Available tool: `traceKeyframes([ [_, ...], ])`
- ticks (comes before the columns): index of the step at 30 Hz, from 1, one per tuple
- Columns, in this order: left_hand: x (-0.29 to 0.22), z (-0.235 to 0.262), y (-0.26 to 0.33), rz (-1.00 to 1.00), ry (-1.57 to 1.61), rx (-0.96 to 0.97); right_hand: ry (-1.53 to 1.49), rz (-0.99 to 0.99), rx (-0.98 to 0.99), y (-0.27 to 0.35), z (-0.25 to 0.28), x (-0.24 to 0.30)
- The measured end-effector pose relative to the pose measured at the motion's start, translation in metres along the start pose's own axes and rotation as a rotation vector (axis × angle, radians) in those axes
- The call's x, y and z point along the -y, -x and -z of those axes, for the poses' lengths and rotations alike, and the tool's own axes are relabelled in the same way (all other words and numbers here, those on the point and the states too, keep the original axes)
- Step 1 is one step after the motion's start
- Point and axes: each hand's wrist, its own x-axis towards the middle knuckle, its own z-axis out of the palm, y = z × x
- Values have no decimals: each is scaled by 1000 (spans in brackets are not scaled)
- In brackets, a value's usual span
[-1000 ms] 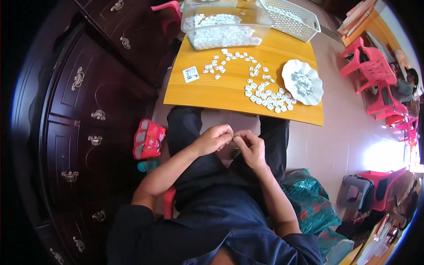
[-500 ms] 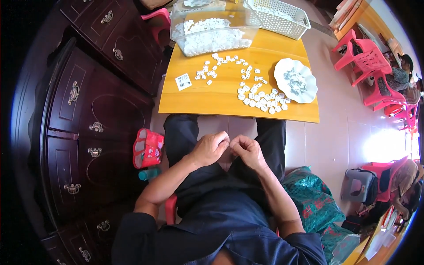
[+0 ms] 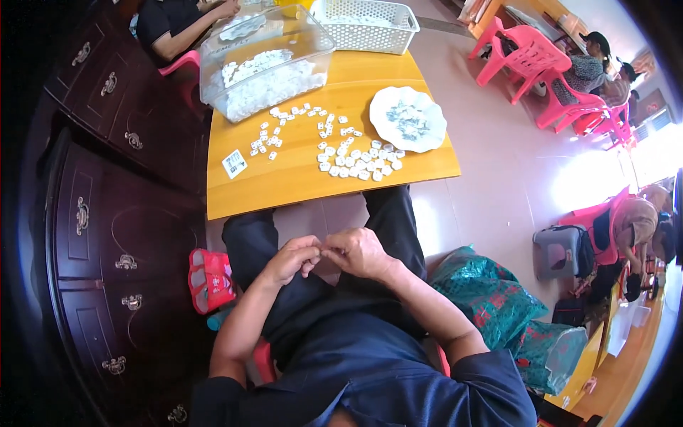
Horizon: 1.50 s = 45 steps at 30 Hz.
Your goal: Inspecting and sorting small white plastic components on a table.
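A yellow wooden surface stands at 12 o'clock before the seated person, beside a dark cabinet at 9 o'clock. On it lie scattered small white pieces, a white scalloped plate at 1 o'clock, a clear plastic tub and a white basket. Over the lap, the left hand and right hand meet fingertip to fingertip, both curled and pinching something too small to make out between them. A green bag sits at 4 o'clock.
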Motion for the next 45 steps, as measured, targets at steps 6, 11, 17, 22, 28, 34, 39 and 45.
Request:
traceKeyframes([
  [6,-22,-19,10,-568,-750,-265,-576,-295,-6,4,-10,-11],
  [11,-37,-34,17,-736,-959,-319,-803,-412,63,4,-13,-17],
  [17,-39,-45,19,-804,-1261,-380,-990,-441,152,9,-19,-22],
  [22,-32,-47,5,-685,-1097,-325,-631,-314,-72,17,-16,-25],
  [28,-3,-17,0,-145,-301,-170,-153,-62,-169,10,-8,-7],
  [34,12,-14,-8,28,372,-51,-119,-15,-170,4,2,3],
  [39,10,-7,2,-89,143,-48,-164,-65,-18,-4,-3,6],
  [45,9,1,9,-116,92,-114,-83,-21,40,-17,-10,9],
])
